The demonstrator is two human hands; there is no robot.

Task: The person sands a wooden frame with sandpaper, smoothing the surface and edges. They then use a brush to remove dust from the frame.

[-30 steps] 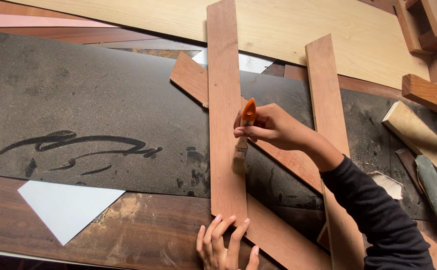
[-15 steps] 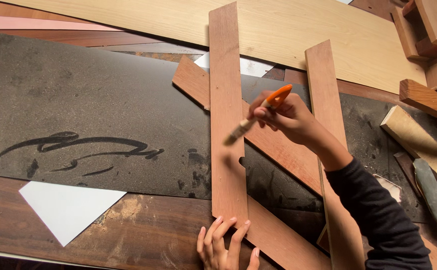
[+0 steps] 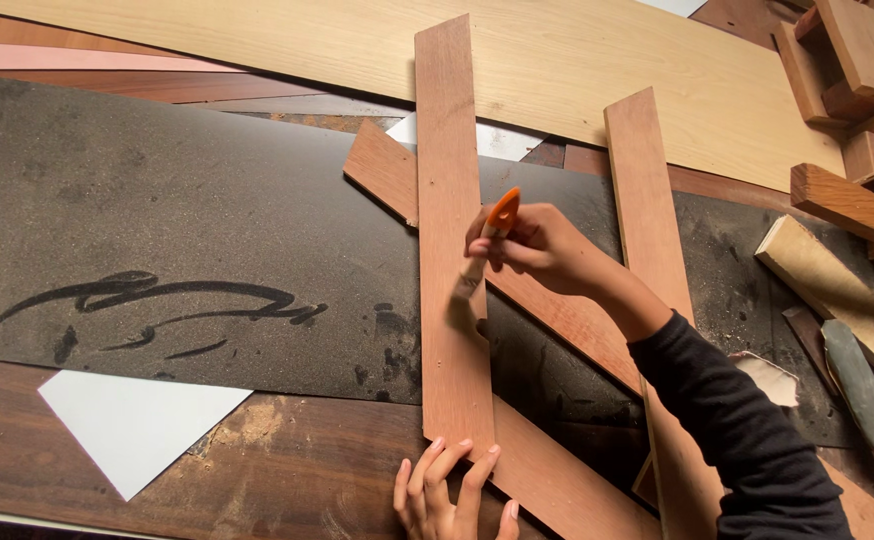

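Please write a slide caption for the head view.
Right hand brushes upright plank with orange-handled brush; left hand steadies it.

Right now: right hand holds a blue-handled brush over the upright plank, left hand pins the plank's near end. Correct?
Not quite. In the head view the brush has an orange handle, not blue. The rest stands: the right hand holds it over the upright plank, and the left hand pins its near end.

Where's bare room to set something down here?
Free: the dark sheet left of the upright plank, apart from its black streaks. Crowded: crossed planks around the right hand and brush; wood offcuts far right.
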